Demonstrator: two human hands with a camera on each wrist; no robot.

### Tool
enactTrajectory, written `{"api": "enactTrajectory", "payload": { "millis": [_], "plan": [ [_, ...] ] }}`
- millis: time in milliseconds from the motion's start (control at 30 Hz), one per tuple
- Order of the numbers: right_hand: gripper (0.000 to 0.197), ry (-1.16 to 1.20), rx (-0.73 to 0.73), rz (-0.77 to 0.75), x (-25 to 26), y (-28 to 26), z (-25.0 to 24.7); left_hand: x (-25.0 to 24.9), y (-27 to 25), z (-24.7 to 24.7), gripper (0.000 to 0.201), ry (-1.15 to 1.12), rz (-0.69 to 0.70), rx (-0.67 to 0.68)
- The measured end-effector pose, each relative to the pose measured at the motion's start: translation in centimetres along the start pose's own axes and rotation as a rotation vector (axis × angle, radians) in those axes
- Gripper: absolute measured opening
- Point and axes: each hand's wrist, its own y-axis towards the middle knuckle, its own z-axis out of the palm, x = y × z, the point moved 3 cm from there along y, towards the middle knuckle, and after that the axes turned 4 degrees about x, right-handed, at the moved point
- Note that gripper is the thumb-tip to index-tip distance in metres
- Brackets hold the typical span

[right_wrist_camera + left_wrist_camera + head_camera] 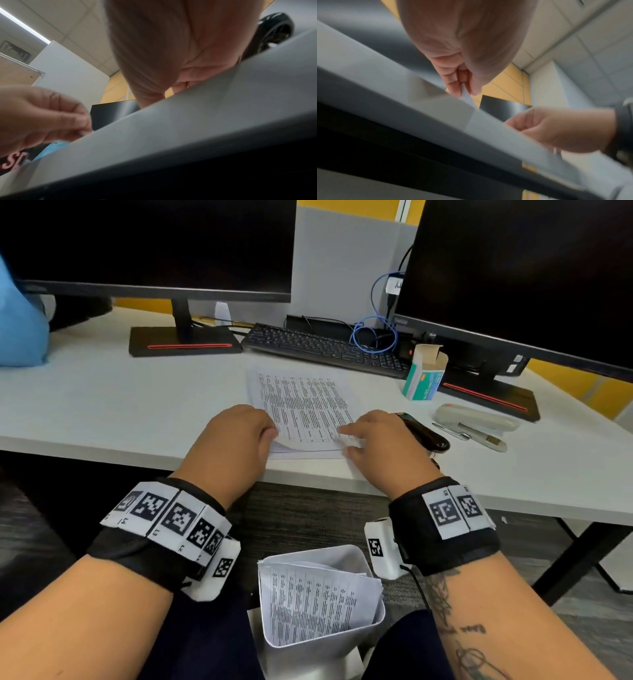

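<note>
Sheets (303, 405) lie at near edge of desk (120, 405), left hand (236, 436) pinching their 7 o'clock corner, right hand (380, 440) resting relaxed fingers on 5 o'clock corner; best square edges flush before going for stapler (476, 421) at 3 o'clock.

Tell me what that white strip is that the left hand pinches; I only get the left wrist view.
Observer: It is the near left corner of the printed sheets, covered in dense columns of text. They lie on the desk, and the left hand pinches that corner.
Operator: I see the right hand too, but nothing past it. Is there anything to bind the sheets?
Observer: Yes. The right hand has its fingertips on the sheets' near right corner, and further right on the desk lies a stapler, next to an open carton.
</note>
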Motion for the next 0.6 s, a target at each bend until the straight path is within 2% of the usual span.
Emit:
{"api": "enactTrajectory", "payload": {
  "millis": [133, 233, 333, 467, 533, 600],
  "plan": [
    [0.043, 0.010, 0.005, -0.091, 1.5, -0.1, 0.5, -1.5, -0.3, -1.8, 0.015, -0.178, -0.074, -0.152],
    [0.050, 0.001, 0.016, -0.141, 2.3, -0.3, 0.5, -2.3, -0.2, -2.8, 0.010, -0.340, -0.139, -0.204],
    [0.037, 0.025, -0.025, -0.171, 2.6, -0.5, 0.5, -2.5, -0.4, -3.1, 0.011, -0.466, -0.149, -0.227],
    [0.026, 0.047, -0.195, -0.133, 2.3, -1.1, -0.5, -2.1, -1.1, -3.5, 0.009, -0.560, -0.188, -0.316],
    [0.023, 0.057, -0.301, -0.114, 1.9, -1.6, -1.3, -1.1, -1.1, -3.2, 0.014, -0.417, -0.273, -0.251],
    [0.023, 0.073, -0.330, -0.082, 1.6, -2.0, -1.9, -0.1, -1.0, -2.1, 0.010, -0.193, -0.336, -0.042]
  ]
}}
